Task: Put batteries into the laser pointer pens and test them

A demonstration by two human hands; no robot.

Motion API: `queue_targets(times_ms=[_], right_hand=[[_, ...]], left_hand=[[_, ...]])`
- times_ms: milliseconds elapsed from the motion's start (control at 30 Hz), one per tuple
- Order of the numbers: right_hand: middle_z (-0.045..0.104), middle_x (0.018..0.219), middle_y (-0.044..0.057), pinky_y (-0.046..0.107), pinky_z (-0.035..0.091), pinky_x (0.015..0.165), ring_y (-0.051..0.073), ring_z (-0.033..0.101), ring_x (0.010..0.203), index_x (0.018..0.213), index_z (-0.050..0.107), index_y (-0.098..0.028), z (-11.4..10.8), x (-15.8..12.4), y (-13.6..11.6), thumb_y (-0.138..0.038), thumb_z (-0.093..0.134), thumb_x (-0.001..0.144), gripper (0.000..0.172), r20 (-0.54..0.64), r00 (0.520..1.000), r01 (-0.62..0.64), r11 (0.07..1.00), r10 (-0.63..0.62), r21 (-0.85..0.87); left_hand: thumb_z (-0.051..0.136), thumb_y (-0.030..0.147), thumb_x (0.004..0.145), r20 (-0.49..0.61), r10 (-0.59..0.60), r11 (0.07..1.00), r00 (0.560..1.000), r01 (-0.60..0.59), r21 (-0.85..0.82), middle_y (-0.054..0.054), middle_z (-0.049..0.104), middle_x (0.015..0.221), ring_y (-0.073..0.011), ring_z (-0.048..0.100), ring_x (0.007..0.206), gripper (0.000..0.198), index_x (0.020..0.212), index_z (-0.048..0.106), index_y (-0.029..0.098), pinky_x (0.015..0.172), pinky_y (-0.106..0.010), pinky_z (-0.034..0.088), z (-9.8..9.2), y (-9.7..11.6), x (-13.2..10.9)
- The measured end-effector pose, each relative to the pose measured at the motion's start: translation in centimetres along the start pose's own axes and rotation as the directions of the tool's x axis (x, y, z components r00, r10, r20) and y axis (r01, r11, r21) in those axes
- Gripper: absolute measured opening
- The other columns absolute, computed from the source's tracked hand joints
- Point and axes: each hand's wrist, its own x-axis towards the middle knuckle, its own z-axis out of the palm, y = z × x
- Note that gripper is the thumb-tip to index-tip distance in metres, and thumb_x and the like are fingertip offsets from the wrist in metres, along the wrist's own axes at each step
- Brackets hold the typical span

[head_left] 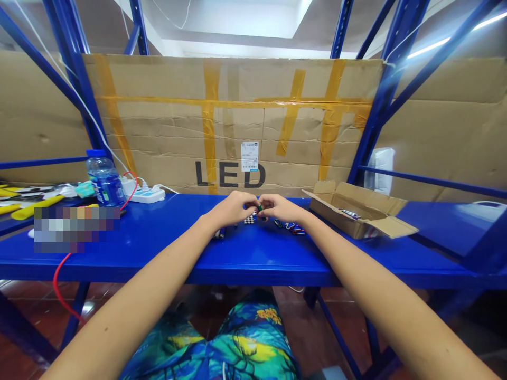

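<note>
The fingers (249,203) of the left hand (232,207) and of the right hand (279,207) are drawn together, tips meeting and pinched on a small green piece (259,207); it is held just above the blue table (253,253), midway along it and nearer the back edge than the front. The piece is judged light and stiff, small enough to slip from a loose pinch; it is best taken by its two ends, one per hand. One green piece is counted. Below the hands lies one cluster of pale round-ended parts (249,219), too small to be counted; what look like two dark sticks (219,232) lie by the left wrist. One open cardboard box (356,208) stands toward the right end; one water bottle (103,179) and one power strip (147,195) stand near the back left.
</note>
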Motion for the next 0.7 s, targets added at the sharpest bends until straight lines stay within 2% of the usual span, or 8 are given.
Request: queue_targets(times_ms=[67, 133, 300, 400, 467, 567, 633, 700], right_hand=[[0.064, 0.07, -0.001, 0.03, 0.051, 0.064, 0.014, 0.06, 0.062, 0.087, 0.055, -0.019, -0.1, 0.0, 0.1, -0.015, 0.062, 0.075, 0.015, -0.022, 1.0, -0.003, 1.0, 0.002, -0.029], [0.065, 0.072, -0.001, 0.03, 0.051, 0.065, 0.014, 0.061, 0.064, 0.089, 0.056, -0.018, -0.2, 0.0, 0.2, -0.015, 0.06, 0.076, 0.014, -0.036, 0.999, -0.009, 0.997, 0.006, -0.073], [0.069, 0.079, 0.002, 0.03, 0.051, 0.069, 0.014, 0.063, 0.069, 0.093, 0.058, -0.018, -0.2, -0.2, 0.4, -0.016, 0.058, 0.08, 0.013, -0.014, 1.0, -0.01, 0.99, 0.008, -0.14], [0.068, 0.081, 0.003, 0.031, 0.051, 0.07, 0.014, 0.063, 0.07, 0.094, 0.058, -0.018, -0.1, -0.2, 0.2, -0.016, 0.055, 0.081, 0.013, -0.004, 1.0, -0.015, 0.992, 0.015, -0.123], [0.067, 0.081, 0.003, 0.03, 0.051, 0.07, 0.014, 0.062, 0.07, 0.094, 0.059, -0.017, 0.0, -0.2, 0.0, -0.016, 0.054, 0.082, 0.013, -0.009, 1.0, -0.017, 0.993, 0.016, -0.118], [0.065, 0.079, 0.002, 0.029, 0.049, 0.067, 0.014, 0.061, 0.068, 0.097, 0.061, -0.018, 0.1, -0.3, -0.3, -0.018, 0.053, 0.083, 0.016, -0.024, 1.0, -0.009, 0.988, 0.005, -0.153], [0.064, 0.076, 0.001, 0.028, 0.046, 0.065, 0.014, 0.058, 0.066, 0.099, 0.062, -0.018, 0.1, -0.4, -0.5, -0.021, 0.052, 0.084, 0.018, -0.028, 1.0, 0.004, 0.979, -0.01, -0.206], [0.061, 0.072, -0.001, 0.027, 0.043, 0.063, 0.013, 0.054, 0.064, 0.098, 0.062, -0.018, 0.2, -0.4, -0.8, -0.023, 0.05, 0.085, 0.019, -0.028, 0.999, 0.022, 0.971, -0.03, -0.239]], left_hand=[[0.053, 0.017, 0.082, 0.013, -0.032, 0.997, 0.999, 0.031, 0.066, -0.005, 0.074, 0.089, -0.0167, 0.064, 0.081, 0.021, 0.089, 0.073, 0.019, 0.075, -0.027, 0.045, -0.8, -0.1, -0.1], [0.055, 0.018, 0.077, 0.086, -0.116, 0.983, 0.989, 0.102, 0.153, -0.005, 0.073, 0.084, -0.0173, 0.063, 0.077, 0.019, 0.083, 0.073, 0.019, 0.072, -0.027, 0.043, -1.7, -0.3, -0.4], [0.063, 0.022, 0.066, 0.322, -0.314, 0.944, 0.893, 0.259, 0.203, -0.002, 0.068, 0.065, -0.0155, 0.056, 0.061, 0.008, 0.067, 0.071, 0.021, 0.057, -0.026, 0.036, -2.9, -1.0, -1.4], [0.065, 0.021, 0.062, 0.37, -0.384, 0.921, 0.846, 0.323, 0.217, -0.003, 0.067, 0.062, -0.0158, 0.054, 0.057, 0.006, 0.063, 0.07, 0.021, 0.054, -0.027, 0.035, -2.6, -1.1, -1.7], [0.063, 0.018, 0.062, 0.381, -0.396, 0.917, 0.835, 0.336, 0.217, -0.003, 0.066, 0.061, -0.0155, 0.054, 0.055, 0.007, 0.063, 0.07, 0.02, 0.054, -0.026, 0.035, -2.3, -1.1, -1.6], [0.059, 0.017, 0.067, 0.302, -0.338, 0.941, 0.891, 0.315, 0.122, -0.003, 0.068, 0.065, -0.0148, 0.057, 0.059, 0.012, 0.067, 0.07, 0.019, 0.057, -0.025, 0.037, -2.0, -0.7, -1.1], [0.057, 0.018, 0.071, 0.152, -0.298, 0.953, 0.942, 0.302, -0.002, -0.003, 0.07, 0.071, -0.0146, 0.06, 0.066, 0.014, 0.074, 0.071, 0.018, 0.061, -0.024, 0.04, -1.6, -0.3, -0.8], [0.057, 0.02, 0.074, 0.003, -0.301, 0.946, 0.953, 0.299, -0.125, -0.003, 0.071, 0.074, -0.0142, 0.061, 0.069, 0.014, 0.078, 0.07, 0.017, 0.064, -0.024, 0.043, -1.1, -0.1, -0.4]])
